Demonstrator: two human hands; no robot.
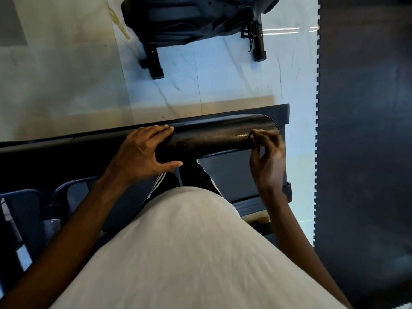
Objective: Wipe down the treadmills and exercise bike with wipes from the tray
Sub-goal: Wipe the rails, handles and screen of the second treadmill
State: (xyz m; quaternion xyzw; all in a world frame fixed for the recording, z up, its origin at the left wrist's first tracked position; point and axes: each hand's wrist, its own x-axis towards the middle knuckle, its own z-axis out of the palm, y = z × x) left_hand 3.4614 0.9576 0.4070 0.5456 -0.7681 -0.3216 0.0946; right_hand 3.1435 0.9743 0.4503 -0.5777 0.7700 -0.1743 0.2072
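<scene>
Stretching from left to right across the view, the treadmill (225,172) fills the middle of the scene. Pale floor (78,74) lies beyond it, a dark rubber mat (361,130) runs off its right end, and the base of a second black machine (189,21) stands further ahead.

The padded handrail (211,139) is the part being worked on. It is a black bar whose long axis runs left to right just in front of the person, ending in a rounded tip on the right.

The left grip (138,152) lies released over the bar's middle stretch. Its fingers are straight across the top and its thumb is spread toward the body, steadying rather than clasping.

The right grip (267,161) sits at the rounded tip, fingers curled with their ends against the bar. It is blurred, and I cannot tell whether a wipe is pinched inside it; no wipe or tray shows anywhere.

A wet-looking sheen (242,136) marks the bar just left of those fingertips, while the stretch toward the left grip looks duller. Judging from that, the wiping is at the bar's right end, and the right grip is the nearer one to it. The next stroke would most likely travel leftward along the bar's axis toward the resting grip, which would then have to lift clear.
</scene>
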